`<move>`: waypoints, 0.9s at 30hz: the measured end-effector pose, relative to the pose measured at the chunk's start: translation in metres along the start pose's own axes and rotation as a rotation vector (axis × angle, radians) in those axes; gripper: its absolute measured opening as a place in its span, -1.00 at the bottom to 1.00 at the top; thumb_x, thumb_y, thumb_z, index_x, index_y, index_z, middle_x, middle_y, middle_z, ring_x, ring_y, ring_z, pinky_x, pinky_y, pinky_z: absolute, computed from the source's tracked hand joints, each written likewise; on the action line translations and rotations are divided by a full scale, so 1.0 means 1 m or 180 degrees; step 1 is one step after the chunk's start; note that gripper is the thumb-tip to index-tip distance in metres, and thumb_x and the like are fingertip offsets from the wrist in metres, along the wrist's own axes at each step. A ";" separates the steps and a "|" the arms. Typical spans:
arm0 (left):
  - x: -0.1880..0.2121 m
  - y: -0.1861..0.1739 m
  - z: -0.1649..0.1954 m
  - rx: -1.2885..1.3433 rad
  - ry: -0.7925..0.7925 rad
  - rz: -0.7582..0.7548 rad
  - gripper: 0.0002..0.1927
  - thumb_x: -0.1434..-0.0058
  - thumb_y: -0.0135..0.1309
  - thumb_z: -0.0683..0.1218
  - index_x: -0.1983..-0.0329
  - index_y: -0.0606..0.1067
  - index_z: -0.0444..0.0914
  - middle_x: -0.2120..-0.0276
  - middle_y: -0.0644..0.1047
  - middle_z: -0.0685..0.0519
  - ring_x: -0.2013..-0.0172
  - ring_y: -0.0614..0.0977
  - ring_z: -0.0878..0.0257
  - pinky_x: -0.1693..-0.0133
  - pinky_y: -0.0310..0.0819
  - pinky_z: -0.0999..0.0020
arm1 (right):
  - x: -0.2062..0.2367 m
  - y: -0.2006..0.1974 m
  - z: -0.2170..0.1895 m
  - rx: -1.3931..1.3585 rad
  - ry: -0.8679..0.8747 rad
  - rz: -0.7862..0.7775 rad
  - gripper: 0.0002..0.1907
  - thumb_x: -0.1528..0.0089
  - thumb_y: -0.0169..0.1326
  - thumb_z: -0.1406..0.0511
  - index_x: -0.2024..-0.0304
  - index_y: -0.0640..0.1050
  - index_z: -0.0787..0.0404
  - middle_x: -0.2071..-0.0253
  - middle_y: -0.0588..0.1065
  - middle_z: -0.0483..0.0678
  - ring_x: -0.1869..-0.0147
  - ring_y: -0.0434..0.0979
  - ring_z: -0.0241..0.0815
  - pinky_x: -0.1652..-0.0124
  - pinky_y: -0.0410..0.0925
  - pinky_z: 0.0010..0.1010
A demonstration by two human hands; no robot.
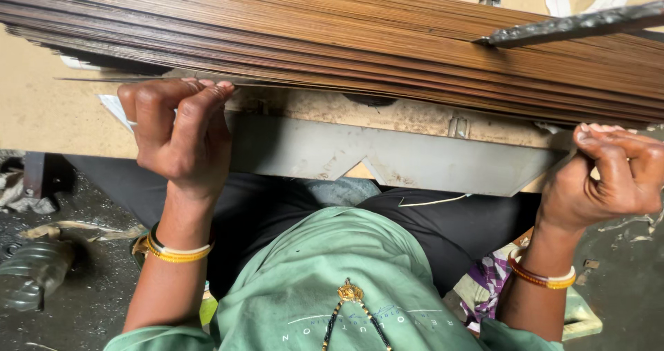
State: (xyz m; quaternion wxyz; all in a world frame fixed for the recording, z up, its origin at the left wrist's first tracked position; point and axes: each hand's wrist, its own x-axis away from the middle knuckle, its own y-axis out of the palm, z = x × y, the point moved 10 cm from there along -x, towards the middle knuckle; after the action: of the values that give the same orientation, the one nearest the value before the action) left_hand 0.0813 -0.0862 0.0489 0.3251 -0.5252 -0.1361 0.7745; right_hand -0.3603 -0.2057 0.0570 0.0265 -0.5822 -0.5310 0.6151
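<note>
Flat stack of thin brown sheets [387, 40]

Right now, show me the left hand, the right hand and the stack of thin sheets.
left hand [181, 133], head view, on the knuckles.
right hand [612, 171], head view, back of hand.
stack of thin sheets [332, 36], head view, layered edges.

Grey angular metal plate [415, 161] with a notched lower edge, centre of the frame. Dark flat metal bar [574, 24] slanting across the upper right. Crumpled clear plastic bottle [34, 271] on dark floor, lower left. Purple-and-white patterned cloth [487, 282], lower right.
</note>
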 end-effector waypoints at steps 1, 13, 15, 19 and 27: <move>0.002 0.000 -0.001 -0.0030 0.0013 -0.0021 -0.81 -0.33 0.41 -0.35 0.17 0.62 -0.27 0.25 0.47 0.03 0.14 0.47 0.13 0.15 0.41 0.31 | 0.000 0.001 -0.002 0.0014 0.0029 -0.0004 -0.81 -0.27 0.16 0.73 0.23 0.63 0.45 0.17 0.44 0.07 0.06 0.54 -0.09 -0.04 0.50 -0.34; 0.009 0.004 -0.007 -0.0335 -0.0012 -0.0353 -0.82 -0.38 0.39 -0.37 0.08 0.63 -0.30 0.17 0.47 0.00 0.11 0.49 0.13 0.05 0.36 0.28 | 0.002 0.005 -0.004 0.0226 0.0026 -0.0082 -0.77 -0.14 0.06 0.75 0.30 0.59 0.45 0.20 0.47 0.08 0.10 0.54 -0.04 0.02 0.49 -0.31; 0.009 0.005 -0.012 -0.0307 -0.0033 -0.0287 -0.81 -0.34 0.39 -0.38 0.14 0.63 -0.29 0.21 0.46 -0.01 0.13 0.46 0.11 0.07 0.32 0.25 | 0.004 0.007 0.000 0.0168 0.0130 -0.0060 -0.79 -0.15 0.10 0.74 0.32 0.59 0.44 0.23 0.44 0.08 0.12 0.54 -0.06 0.06 0.51 -0.35; 0.000 0.010 -0.014 -0.0246 -0.0032 -0.0334 -0.82 -0.35 0.37 -0.37 0.13 0.61 -0.29 0.20 0.46 -0.01 0.12 0.46 0.09 0.06 0.31 0.23 | 0.003 0.011 -0.001 0.0369 0.0125 -0.0214 -0.81 -0.18 0.12 0.68 0.30 0.57 0.38 0.22 0.44 0.04 0.11 0.54 -0.10 0.04 0.44 -0.41; -0.002 -0.001 0.017 -0.0316 -0.0343 -0.0118 -0.75 -0.32 0.23 -0.32 -0.04 0.52 -0.31 0.00 0.42 -0.11 -0.14 0.42 -0.09 -0.24 0.21 -0.01 | -0.013 0.004 -0.014 0.0733 -0.0128 -0.0726 -0.80 -0.16 0.13 0.62 0.27 0.58 0.27 0.21 0.49 -0.07 0.09 0.42 -0.08 0.07 0.26 -0.35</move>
State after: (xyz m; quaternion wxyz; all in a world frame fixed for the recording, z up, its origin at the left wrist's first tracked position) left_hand 0.0674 -0.0844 0.0581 0.3052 -0.4957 -0.2014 0.7878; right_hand -0.3437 -0.2072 0.0663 0.1520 -0.4989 -0.5201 0.6764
